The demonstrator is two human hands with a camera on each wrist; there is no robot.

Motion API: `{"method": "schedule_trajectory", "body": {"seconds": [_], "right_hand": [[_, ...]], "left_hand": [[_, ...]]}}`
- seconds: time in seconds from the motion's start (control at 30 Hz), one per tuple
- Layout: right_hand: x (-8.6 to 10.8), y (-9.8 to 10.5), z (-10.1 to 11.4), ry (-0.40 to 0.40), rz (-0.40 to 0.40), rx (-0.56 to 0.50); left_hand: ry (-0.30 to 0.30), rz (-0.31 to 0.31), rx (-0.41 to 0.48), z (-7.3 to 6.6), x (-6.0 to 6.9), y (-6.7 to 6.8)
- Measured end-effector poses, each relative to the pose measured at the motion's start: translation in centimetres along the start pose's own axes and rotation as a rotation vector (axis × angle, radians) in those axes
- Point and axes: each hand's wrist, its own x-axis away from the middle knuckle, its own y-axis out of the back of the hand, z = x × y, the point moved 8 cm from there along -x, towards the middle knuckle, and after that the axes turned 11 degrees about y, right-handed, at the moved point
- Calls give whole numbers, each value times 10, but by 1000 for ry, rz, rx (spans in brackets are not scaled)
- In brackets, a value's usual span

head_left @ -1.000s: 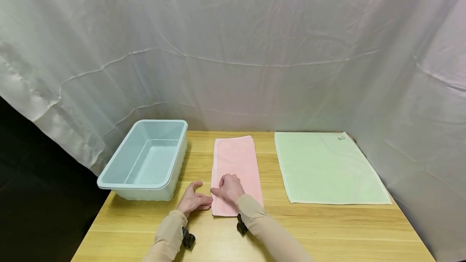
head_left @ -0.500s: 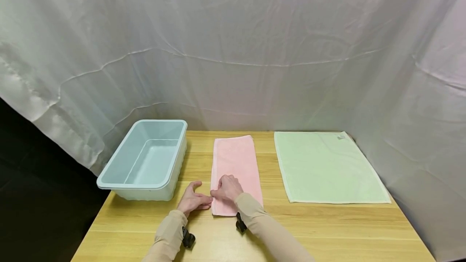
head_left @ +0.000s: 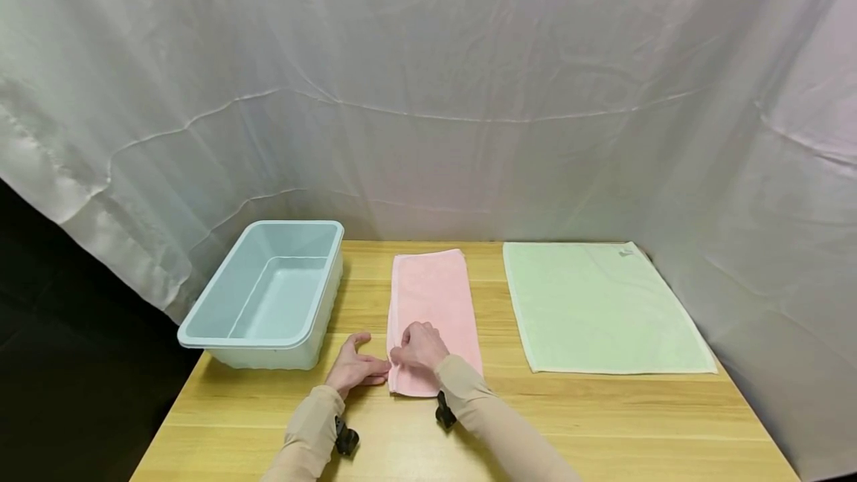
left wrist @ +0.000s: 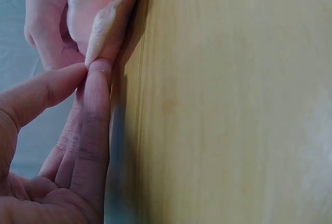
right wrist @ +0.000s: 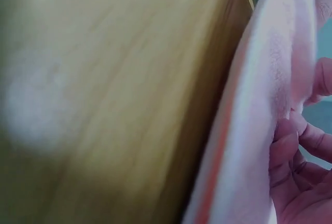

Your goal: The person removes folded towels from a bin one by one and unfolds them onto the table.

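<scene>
A pink towel (head_left: 435, 288), folded into a long narrow rectangle, lies in the middle of the table in the head view. At its left edge, near the front corner, my left hand (head_left: 355, 369) pinches the towel's border between thumb and fingertips, as the left wrist view shows close up. My right hand (head_left: 422, 346) lies over the towel's front half with curled fingers. In the right wrist view, its fingertips (right wrist: 284, 143) pinch a ridge of the upper cloth. The towel's front left edge stands slightly raised, its layers parted in the left wrist view.
A light blue plastic bin (head_left: 241, 343) stands on the left of the wooden table (head_left: 602, 430). To the right, a pale green towel (head_left: 602, 311) is spread flat with a small tag at its far corner. Grey curtain (head_left: 428, 132) hangs behind the table.
The pink towel's front left edge has risen slightly and puckered between my hands. My right fingertips have shifted a touch to the right; the left hand stays nearly still.
</scene>
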Motion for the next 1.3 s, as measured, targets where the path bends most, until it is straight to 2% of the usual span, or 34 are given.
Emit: {"method": "schedule_trajectory", "body": {"seconds": [0.27,0.7,0.9,1.1,1.3], "right_hand": [[3,7,-2,55,-92,-40],[4,5,-9,84,-104,-123],[6,5,-7,82,-102,-155],[5,2,-8,88,-110,-171],[0,3,0,113,-142,-188]], "left_hand": [[4,-6,3,-1,-1,0],[-3,-4,6,-1,-3,0],[6,-49,-3,2,-7,-1],[-35,-91,-4,-7,-8,-1],[-69,-155,-40,-9,-6,7]]}}
